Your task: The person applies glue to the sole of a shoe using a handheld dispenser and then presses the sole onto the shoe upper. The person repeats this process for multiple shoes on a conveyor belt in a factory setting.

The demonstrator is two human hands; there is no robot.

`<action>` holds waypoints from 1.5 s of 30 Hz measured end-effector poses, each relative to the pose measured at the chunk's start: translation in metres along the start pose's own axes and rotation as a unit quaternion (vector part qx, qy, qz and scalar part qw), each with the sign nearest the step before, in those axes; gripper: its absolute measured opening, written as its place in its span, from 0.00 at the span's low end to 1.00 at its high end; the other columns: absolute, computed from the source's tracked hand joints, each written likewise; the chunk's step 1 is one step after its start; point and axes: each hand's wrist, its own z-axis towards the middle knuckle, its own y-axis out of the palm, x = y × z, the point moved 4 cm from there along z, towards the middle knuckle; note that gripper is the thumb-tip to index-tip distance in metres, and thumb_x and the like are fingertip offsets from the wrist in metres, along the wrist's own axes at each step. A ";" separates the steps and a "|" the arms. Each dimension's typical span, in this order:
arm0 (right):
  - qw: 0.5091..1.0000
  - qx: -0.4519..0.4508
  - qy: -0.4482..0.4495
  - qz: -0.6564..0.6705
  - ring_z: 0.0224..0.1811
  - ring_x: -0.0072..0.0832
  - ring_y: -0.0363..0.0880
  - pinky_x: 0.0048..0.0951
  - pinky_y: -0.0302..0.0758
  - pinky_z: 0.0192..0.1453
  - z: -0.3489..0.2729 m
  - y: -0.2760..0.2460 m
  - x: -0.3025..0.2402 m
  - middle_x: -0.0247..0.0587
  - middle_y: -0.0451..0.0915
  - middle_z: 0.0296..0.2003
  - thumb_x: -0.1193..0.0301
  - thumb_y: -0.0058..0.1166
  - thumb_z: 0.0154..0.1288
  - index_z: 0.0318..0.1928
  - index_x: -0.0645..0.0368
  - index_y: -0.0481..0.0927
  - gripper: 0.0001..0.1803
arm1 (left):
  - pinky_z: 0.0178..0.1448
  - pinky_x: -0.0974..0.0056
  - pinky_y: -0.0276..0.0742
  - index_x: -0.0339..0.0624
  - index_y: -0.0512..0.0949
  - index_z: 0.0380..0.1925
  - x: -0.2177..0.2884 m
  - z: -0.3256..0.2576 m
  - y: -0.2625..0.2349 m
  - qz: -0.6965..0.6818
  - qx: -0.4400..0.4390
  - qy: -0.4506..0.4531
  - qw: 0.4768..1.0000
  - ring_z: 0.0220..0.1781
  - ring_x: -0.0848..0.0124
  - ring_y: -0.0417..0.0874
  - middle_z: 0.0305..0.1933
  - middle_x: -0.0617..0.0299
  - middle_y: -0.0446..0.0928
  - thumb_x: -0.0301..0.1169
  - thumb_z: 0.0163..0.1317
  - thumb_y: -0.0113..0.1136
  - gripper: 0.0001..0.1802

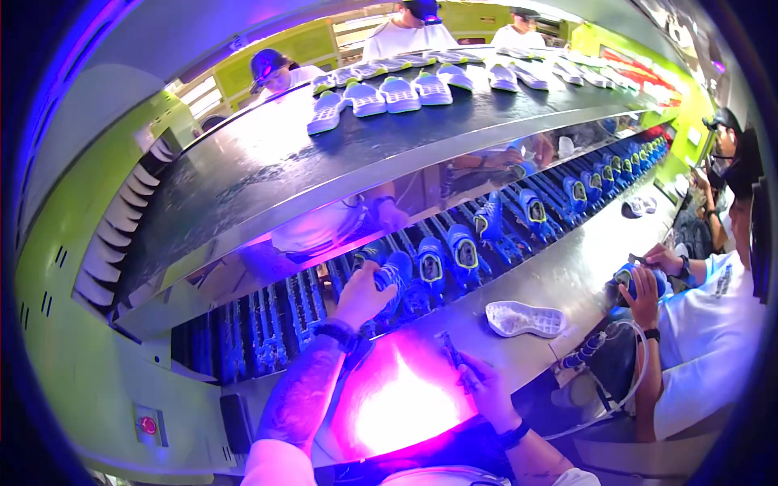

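Note:
My left hand (pixel 366 296) is closed around a blue shoe upper (pixel 394 277) with laces, at the near end of the row of shoes on the rack conveyor (pixel 267 332). My right hand (pixel 493 397) is closed on a slim dark hand tool (pixel 450 350), its tip pointing up and away over the metal worktop. The tool's exact kind is too small to make out. Between my forearms a bright pink-white glow lights the worktop (pixel 397 397). Beyond my right hand lies a white shoe sole (pixel 525 319).
White soles (pixel 401 95) stand along the dark upper belt (pixel 243 174). More blue shoes (pixel 463 247) line the rack to the right. A co-worker's hands (pixel 645 293) hold a blue shoe at the right, beside a pale hose (pixel 644 364). A red button (pixel 147 425) sits on the green housing.

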 end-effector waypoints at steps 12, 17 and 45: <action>0.986 0.004 -0.054 -0.156 0.26 0.21 0.81 0.26 0.77 0.31 -0.003 -0.003 -0.018 0.38 0.83 0.33 0.65 0.60 0.75 0.62 0.61 0.82 0.20 | 0.57 0.54 0.79 0.32 0.73 0.65 -0.041 -0.074 0.000 -0.023 0.163 0.124 0.979 0.53 0.53 0.82 0.51 0.45 0.77 0.41 0.66 0.68 0.33; 0.997 0.047 -0.032 -0.057 0.27 0.23 0.81 0.28 0.78 0.34 -0.007 0.000 -0.018 0.41 0.83 0.35 0.68 0.59 0.75 0.61 0.60 0.82 0.18 | 0.62 0.52 0.77 0.30 0.81 0.51 -0.123 -0.221 -0.022 0.012 0.197 0.069 0.978 0.58 0.50 0.81 0.53 0.45 0.81 0.29 0.74 0.55 0.14; 0.967 -0.218 -0.122 0.044 0.48 0.27 0.84 0.29 0.82 0.50 0.040 0.139 -0.074 0.40 0.85 0.48 0.74 0.54 0.76 0.67 0.61 0.75 0.22 | 0.61 0.50 0.79 0.34 0.83 0.43 -0.181 -0.388 -0.025 0.080 0.379 -0.063 0.920 0.53 0.50 0.84 0.49 0.48 0.84 0.33 0.69 0.57 0.13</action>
